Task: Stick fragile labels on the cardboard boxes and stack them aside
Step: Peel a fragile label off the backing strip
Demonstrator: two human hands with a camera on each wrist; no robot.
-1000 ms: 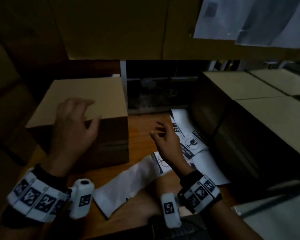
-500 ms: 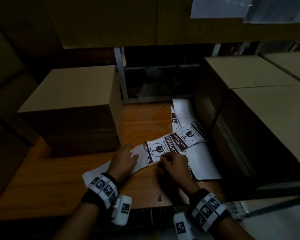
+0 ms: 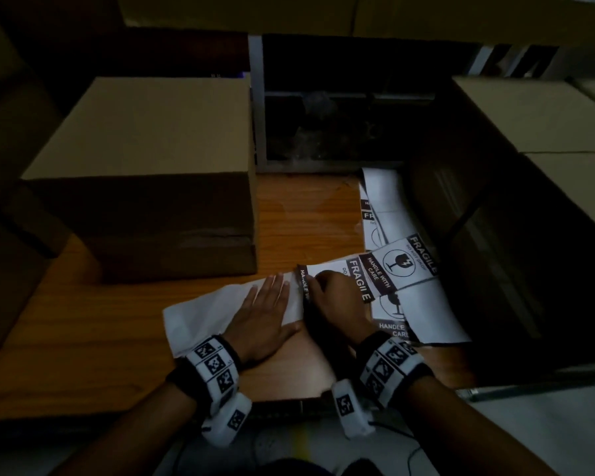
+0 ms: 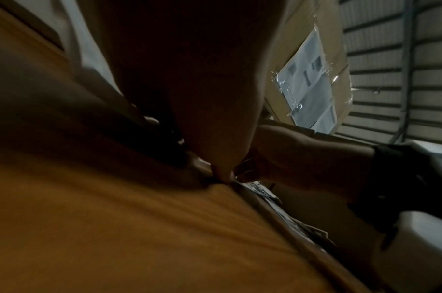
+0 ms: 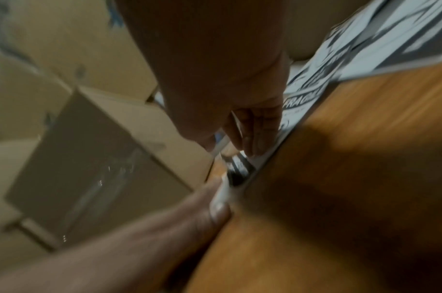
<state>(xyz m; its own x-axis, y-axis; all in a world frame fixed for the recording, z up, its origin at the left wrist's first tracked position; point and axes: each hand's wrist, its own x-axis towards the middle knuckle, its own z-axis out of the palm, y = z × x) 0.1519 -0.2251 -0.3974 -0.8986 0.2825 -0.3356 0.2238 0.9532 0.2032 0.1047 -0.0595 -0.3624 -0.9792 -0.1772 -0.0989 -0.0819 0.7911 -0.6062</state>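
Now the left hand (image 3: 267, 317), off the box (image 3: 158, 166) (unlabelled so far), presses flat on the backing strip (image 3: 203, 314). The right hand (image 3: 334, 297) pinches 1 label (image 3: 358, 280) at its edge, so peeling looks underway.

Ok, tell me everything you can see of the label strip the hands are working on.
The label strip is white paper lying flat across the wooden table, in front of the cardboard box. Its left stretch is blank backing; further right come black-and-white labels reading FRAGILE and HANDLE WITH CARE, with a broken-glass symbol. The left hand presses flat on the backing; the right hand pinches a label's lifted edge. Its right end overlaps other label sheets.
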